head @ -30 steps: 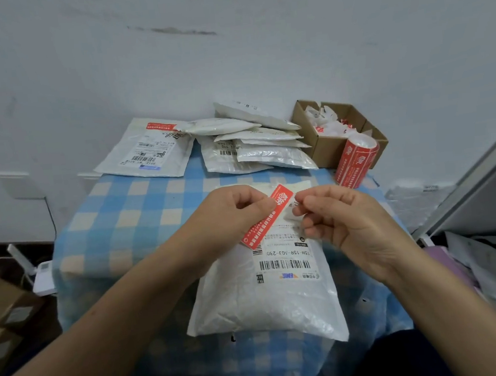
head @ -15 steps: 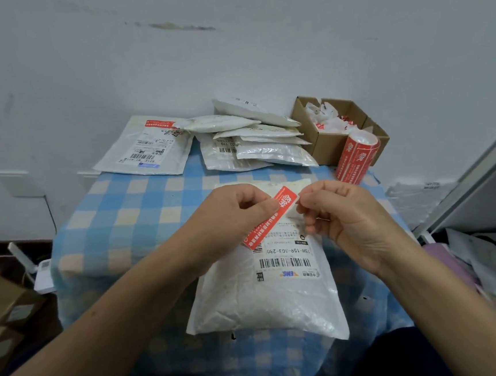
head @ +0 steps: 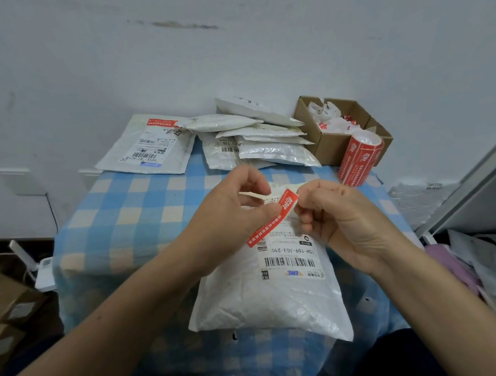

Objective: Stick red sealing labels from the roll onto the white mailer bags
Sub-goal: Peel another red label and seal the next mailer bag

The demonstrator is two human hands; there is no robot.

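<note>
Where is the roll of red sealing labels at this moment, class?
In the head view, the roll of red labels sits at the table's far right, leaning against the cardboard box, right of the stacked mailer bags.

Print on the red label [head: 272,221] too small to read, mailer bag's [head: 268,294] top edge hidden behind the hands, cardboard boxes [head: 2,308] cut off at left.

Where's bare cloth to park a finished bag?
Left side of the blue checked tablecloth is bare, bordered by the flat labelled white mailer behind and the left hand. Crowded: back right, with stacked white mailer bags, brown cardboard box, red label roll; centre holds the padded white mailer bag.
</note>
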